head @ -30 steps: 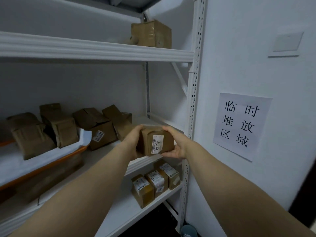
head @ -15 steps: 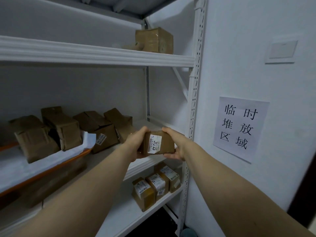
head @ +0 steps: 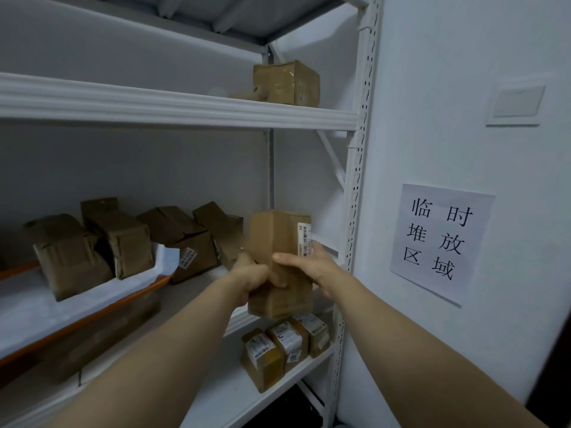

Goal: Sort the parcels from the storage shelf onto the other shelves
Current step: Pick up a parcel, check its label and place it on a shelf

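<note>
A brown cardboard parcel (head: 275,242) stands upright between both hands in front of the middle shelf (head: 244,316), its white barcode label turned to the right edge. My left hand (head: 256,281) grips its lower left side, fingers curled round the front. My right hand (head: 312,267) holds the right side, thumb across the front. Several more brown parcels (head: 179,233) lie on the middle shelf behind.
An orange-rimmed tray with white lining (head: 92,307) holds two parcels at the left. One parcel (head: 285,83) sits on the top shelf (head: 185,109). Three labelled parcels (head: 284,347) stand on the lower shelf. A paper sign (head: 438,242) hangs on the right wall beside the perforated upright (head: 358,180).
The parcel has been turned from lying flat with its label facing me to standing upright, and lifted slightly. The label now faces right.
</note>
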The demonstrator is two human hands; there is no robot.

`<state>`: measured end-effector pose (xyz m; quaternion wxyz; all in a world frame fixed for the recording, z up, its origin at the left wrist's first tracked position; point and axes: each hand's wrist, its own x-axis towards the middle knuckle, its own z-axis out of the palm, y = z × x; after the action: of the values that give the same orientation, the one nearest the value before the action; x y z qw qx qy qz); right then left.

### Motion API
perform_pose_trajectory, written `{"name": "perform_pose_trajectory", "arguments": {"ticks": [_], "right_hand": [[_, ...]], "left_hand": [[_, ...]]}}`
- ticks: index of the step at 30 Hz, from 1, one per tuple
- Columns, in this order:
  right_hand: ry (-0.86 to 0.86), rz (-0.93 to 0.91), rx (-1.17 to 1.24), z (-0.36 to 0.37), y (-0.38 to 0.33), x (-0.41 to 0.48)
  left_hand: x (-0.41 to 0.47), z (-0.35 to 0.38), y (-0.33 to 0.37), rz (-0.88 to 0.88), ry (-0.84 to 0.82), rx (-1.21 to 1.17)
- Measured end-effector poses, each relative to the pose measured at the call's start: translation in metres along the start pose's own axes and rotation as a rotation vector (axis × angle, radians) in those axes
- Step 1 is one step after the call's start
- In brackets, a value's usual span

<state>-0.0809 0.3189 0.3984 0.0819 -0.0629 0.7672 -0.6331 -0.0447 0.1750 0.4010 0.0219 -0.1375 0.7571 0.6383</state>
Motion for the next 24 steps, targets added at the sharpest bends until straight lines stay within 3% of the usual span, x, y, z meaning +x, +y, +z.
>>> {"name": "perform_pose_trajectory", "arguments": {"ticks": [3, 6, 14, 19, 24], "right_hand": [[0.082, -0.090, -0.229, 0.011, -0.003, 0.002], [0.145, -0.156, -0.296, 0.017, -0.002, 0.001], [0.101, -0.185, -0.328, 0.004, 0.016, 0.000], [0.056, -0.197, -0.413, 0.010, 0.026, -0.001], [0.052, -0.203, -0.579, 0.010, 0.033, -0.002]], "left_hand": [[0.008, 0.003, -0.009, 0.057, 0.051, 0.158], [0.009, 0.001, -0.013, 0.073, 0.000, 0.178], [-0.010, -0.019, 0.013, 0.104, -0.213, -0.317], [-0.009, -0.014, 0.014, 0.090, 0.010, -0.188], [-0.007, -0.021, 0.004, 0.023, 0.069, -0.145]]}}
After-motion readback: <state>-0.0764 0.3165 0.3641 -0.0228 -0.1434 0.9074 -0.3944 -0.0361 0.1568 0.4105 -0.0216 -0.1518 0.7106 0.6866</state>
